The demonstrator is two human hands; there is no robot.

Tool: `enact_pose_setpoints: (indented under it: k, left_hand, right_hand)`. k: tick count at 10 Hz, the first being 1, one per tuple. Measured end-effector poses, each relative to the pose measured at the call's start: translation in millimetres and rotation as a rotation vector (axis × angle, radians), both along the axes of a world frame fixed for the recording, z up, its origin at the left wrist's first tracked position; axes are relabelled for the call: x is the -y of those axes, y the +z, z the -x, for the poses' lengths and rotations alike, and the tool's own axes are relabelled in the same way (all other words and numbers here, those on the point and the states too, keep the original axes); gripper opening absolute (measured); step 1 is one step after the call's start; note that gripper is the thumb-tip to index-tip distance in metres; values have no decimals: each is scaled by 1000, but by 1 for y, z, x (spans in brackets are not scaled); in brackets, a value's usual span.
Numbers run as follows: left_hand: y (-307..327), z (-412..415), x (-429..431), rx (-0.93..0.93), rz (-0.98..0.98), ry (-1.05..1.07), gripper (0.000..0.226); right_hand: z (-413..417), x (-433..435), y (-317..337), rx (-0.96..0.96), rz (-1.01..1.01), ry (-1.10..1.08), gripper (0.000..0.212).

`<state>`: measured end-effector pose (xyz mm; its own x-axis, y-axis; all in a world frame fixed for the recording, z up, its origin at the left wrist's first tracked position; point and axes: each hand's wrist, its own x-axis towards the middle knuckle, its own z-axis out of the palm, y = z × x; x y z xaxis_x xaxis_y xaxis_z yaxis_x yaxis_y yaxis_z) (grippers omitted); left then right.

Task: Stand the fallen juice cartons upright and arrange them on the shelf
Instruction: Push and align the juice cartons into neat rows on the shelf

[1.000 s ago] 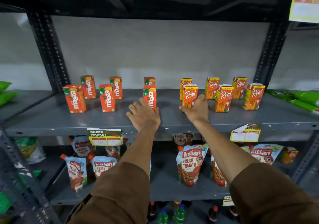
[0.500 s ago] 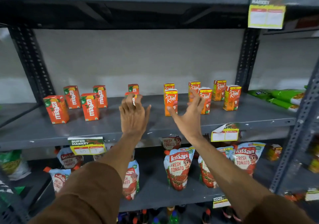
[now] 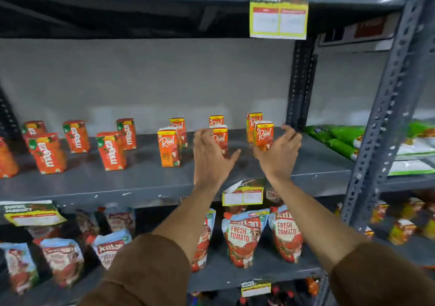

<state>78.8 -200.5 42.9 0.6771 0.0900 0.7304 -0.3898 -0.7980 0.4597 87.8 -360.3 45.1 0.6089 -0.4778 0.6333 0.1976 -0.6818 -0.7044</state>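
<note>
**Cartons upright, hands spread beside the front row**

The cartons [image 3: 169,146] are seen standing on the shelf [image 3: 141,181] in two groups: Maaza packs toward 9 o'clock, Real packs from centre toward 2 o'clock. None is seen lying down. The left hand [image 3: 210,157] is held open with fingers spread, in front of the middle Real carton [image 3: 220,138]; contact cannot be told. The right hand [image 3: 279,155] is curled open around the right carton [image 3: 263,135] without being closed on it, so far as can be judged.

A light carton could be knocked over by a spread finger, and its back-row neighbour toppled with it. Spacing could be left uneven if one pack is nudged sideways.

The leftmost Maaza pack is cut off at the frame edge. The middle carton is partly hidden by the left hand. Motion blur obscures the fine print and fingertip positions.
</note>
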Motion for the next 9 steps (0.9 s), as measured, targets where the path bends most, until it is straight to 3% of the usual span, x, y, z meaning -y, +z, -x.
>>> enact_pose_setpoints:
  k: [1,2,3,4,6,9]
  left_hand:
    - [-5,-11,8,-128,85,118,113]
    - [-11,-20,1,-316,201,197,119]
    - [-14,-22,-1,-392,140,163,94]
    - [-15,-21,1,-415,43,137,76]
    - [-12,-20,9,-352,-115,217,78]
    - [-11,-14,12,-404,-132,239,85]
  right_hand:
    - [-13,12,-14,-215,149,-7,99]
    - [-22,13,-20,-337,283,-4,82]
    - [-22,14,-20,-314,308,9,69]
    - [-20,16,-23,-289,321,20,65]
    - [-19,14,-19,-330,338,-8,66]
    - [-16,14,-14,-449,314,-10,74]
